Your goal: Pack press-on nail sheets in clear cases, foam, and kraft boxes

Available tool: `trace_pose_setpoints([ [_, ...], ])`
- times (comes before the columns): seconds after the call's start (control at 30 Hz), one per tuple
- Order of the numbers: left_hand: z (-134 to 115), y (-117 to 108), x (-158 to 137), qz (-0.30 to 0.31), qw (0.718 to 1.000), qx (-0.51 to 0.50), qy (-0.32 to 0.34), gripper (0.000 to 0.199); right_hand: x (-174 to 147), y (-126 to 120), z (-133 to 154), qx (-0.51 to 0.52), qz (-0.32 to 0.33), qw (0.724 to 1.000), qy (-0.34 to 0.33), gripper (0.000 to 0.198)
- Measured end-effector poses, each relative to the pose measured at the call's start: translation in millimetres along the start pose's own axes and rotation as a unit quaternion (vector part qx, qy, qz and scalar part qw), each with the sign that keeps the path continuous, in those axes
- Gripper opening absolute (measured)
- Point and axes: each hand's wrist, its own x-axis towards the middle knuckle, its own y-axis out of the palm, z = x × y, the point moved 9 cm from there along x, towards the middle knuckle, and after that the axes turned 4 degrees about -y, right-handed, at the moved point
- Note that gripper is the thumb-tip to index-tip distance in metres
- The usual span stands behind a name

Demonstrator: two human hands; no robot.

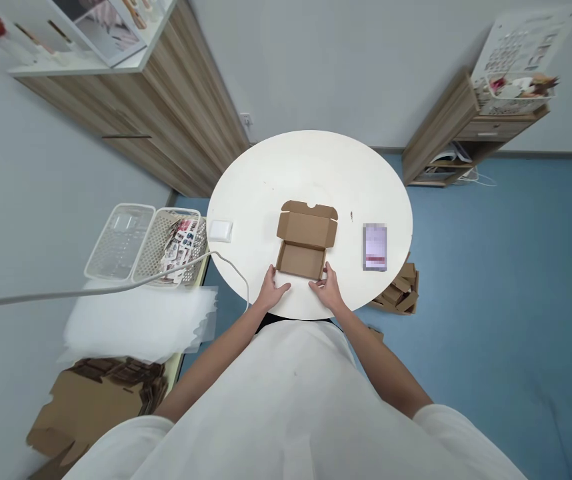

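A small brown cardboard box (302,261) lies on the white oval table (316,160), its lid (307,229) raised and leaning back, with side flaps and a notched tuck flap. Inside, only bare cardboard shows. My left hand (270,291) grips the front left corner, fingers along the side and thumb spread toward the front. At the opposite front corner, my right hand (329,289) holds the box in the same way, thumb pointing inward.
A phone-like device with a blurred screen (375,247) lies to the right, a white packet (221,231) to the left. A grey cable (166,273) crosses the left side. Plastic baskets (143,245), white sheets (131,320) and flat cardboard (86,407) stand left; a carton of cardboard (400,293) sits below right.
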Motion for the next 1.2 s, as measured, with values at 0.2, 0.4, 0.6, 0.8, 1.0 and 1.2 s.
trace_pose_setpoints([
  [0.2,9,-13,-9,-0.020,1.000,0.010,-0.011,0.084,-3,-4,1,-0.008,-0.008,1.000,-0.023,0.087],
  [0.4,13,-34,-7,-0.065,0.998,0.014,-0.018,0.073,-17,-20,25,-0.045,-0.104,0.990,-0.084,0.072],
  [0.6,13,-80,10,-0.140,0.989,0.039,-0.021,0.058,-8,18,79,-0.083,-0.040,0.983,-0.161,0.052],
  [0.8,18,-154,36,-0.233,0.972,0.033,-0.013,0.050,21,118,113,-0.128,0.143,0.974,-0.123,0.033],
  [1.0,7,-215,75,-0.235,0.971,0.040,0.008,0.053,59,191,112,-0.151,0.167,0.974,-0.038,0.045],
  [1.2,-1,-223,116,-0.153,0.988,0.019,-0.002,0.063,97,213,113,-0.043,0.117,0.991,0.056,0.050],
])
